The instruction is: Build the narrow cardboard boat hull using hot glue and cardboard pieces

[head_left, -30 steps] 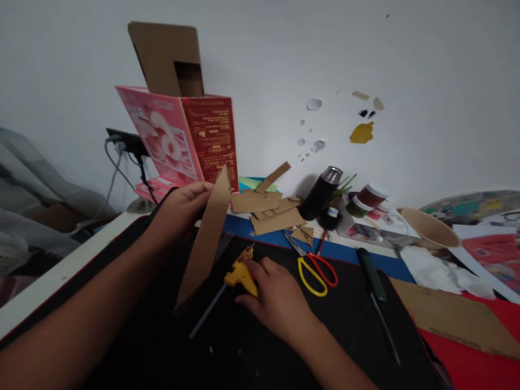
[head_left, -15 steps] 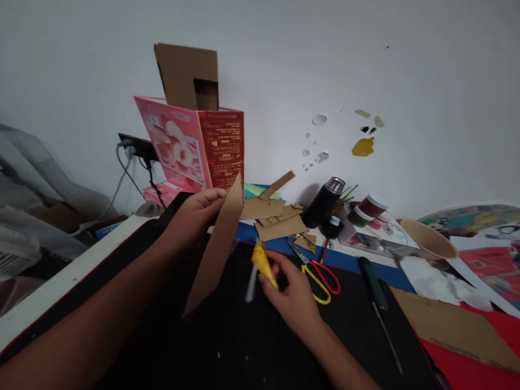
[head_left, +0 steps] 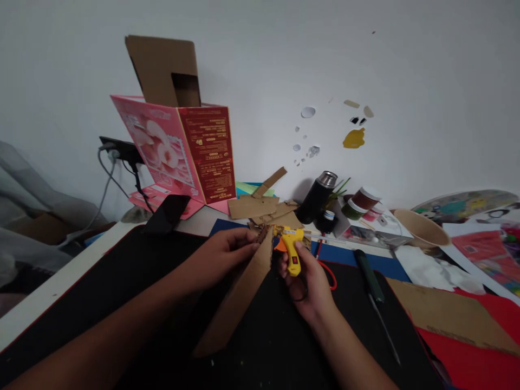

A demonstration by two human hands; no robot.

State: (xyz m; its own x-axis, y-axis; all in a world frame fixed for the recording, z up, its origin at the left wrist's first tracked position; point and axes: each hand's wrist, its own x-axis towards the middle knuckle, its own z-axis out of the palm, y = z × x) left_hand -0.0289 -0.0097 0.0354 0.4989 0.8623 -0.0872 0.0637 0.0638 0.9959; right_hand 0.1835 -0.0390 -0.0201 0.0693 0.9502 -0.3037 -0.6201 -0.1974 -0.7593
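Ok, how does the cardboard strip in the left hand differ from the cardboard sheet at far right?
The cardboard strip is narrow and slanted upward, its top pinched by the left hand; the cardboard sheet is wider, lies flat, untouched. The glue gun in the right hand is at the strip, not the sheet. Both are brown.

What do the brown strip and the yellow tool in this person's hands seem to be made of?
Brown strip: probably corrugated cardboard, matte and raw; a rough, fluted edge shows at its top end. Yellow tool: apparently a glue gun of moulded plastic, smooth, slightly shiny, with a red switch.
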